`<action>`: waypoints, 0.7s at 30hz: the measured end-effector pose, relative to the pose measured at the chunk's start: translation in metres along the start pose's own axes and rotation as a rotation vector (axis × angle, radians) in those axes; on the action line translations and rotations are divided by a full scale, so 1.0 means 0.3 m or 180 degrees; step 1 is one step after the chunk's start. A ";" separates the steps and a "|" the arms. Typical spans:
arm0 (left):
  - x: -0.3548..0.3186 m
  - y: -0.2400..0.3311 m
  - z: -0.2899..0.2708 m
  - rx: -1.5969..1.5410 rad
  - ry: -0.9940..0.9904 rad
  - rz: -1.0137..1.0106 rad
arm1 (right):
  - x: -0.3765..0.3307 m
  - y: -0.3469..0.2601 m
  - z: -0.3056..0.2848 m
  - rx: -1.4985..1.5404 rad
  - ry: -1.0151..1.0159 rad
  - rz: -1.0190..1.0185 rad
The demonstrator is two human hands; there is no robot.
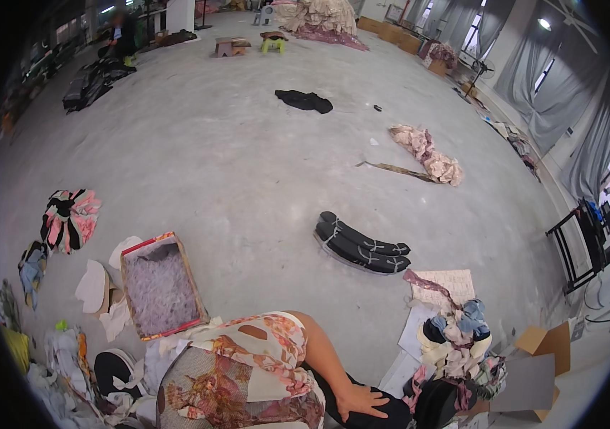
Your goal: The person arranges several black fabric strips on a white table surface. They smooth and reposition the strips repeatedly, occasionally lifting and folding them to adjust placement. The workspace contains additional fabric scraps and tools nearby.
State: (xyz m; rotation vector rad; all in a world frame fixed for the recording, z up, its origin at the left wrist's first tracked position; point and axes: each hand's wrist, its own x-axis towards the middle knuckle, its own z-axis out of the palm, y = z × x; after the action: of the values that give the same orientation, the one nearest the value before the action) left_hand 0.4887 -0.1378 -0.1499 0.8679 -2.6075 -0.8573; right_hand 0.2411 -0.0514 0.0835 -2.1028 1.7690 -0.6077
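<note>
Nearest of all is the person's own floral-print sleeve (248, 365), the arm running down from it to the right hand (362, 400), which lies flat with fingers spread on a dark cloth item (391, 415) at the floor's near edge. The palm presses on it and nothing is clasped. The left hand is out of the picture, so I can say nothing of it.

That dark piece sits just beside a heap of mixed fabrics (459, 347) (blue, cream and black scraps bundled together), with loose white paper sheets (419, 329) under and behind the heap. It looks soft and limp to me, light enough for one hand, likely to sag and fold when lifted; I would judge the best hold to be a pinch along an edge or seam, or a gathered handful at the middle, since a flat palm will only slide it.

To the left stands an open red-rimmed box (158, 286) with pale crinkled filling, white cut-out pieces just beside it. Farther out on the concrete floor (233, 164) lie a pair of black padded pieces (358, 244), well apart from a pink ruffled bundle (426, 154) and a small black garment (305, 100). Another person (120, 32) is at work near the far left corner, too blurred to make out.
</note>
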 end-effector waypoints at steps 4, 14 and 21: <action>-0.009 -0.021 -0.007 0.0021 0.0008 0.0093 | -0.037 -0.129 -0.042 -0.0141 -0.0076 0.0214; -0.057 0.090 -0.034 0.0160 -0.0225 0.0317 | -0.226 -0.102 -0.026 0.0276 0.0460 0.0610; -0.208 0.192 -0.090 -0.0023 -0.0086 0.0535 | -0.512 -0.270 -0.030 0.0582 0.1086 0.1054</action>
State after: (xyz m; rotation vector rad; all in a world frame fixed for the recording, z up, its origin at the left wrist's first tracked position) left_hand 0.5226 -0.0743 -0.0971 0.6283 -2.6530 -0.8369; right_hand 0.2834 0.1143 0.1148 -1.6082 2.0893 -1.0317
